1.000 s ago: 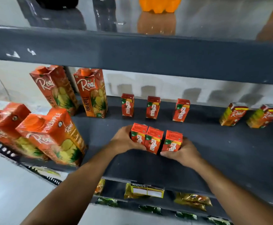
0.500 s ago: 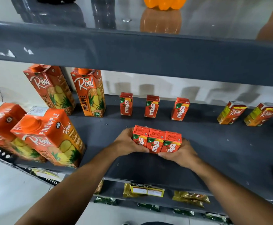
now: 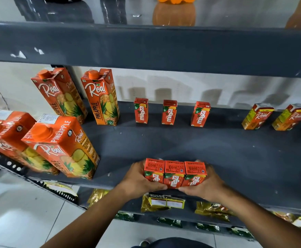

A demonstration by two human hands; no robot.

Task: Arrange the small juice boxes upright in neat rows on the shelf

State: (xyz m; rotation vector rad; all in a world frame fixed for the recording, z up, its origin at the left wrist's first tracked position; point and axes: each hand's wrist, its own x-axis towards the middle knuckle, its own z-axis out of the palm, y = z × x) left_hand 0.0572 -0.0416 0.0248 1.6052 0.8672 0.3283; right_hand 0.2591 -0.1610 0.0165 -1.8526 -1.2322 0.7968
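Three small red Maaza juice boxes [image 3: 175, 173] stand pressed side by side at the front edge of the dark grey shelf [image 3: 226, 154]. My left hand [image 3: 137, 179] clasps the left end of this group and my right hand [image 3: 202, 187] clasps the right end. At the back of the shelf three more Maaza boxes stand upright and spaced apart: one on the left [image 3: 141, 110], one in the middle [image 3: 169, 112], one on the right [image 3: 200, 114].
Tall Real pineapple cartons stand at the back left [image 3: 102, 97] and front left [image 3: 62, 145]. Two small Real boxes [image 3: 258, 116] lean at the back right. An upper shelf beam [image 3: 146, 45] overhangs. Gold packets [image 3: 162, 202] lie on the shelf below.
Both hands have drawn the three gripped boxes toward the shelf's front edge and squared them together. The back row has not moved.
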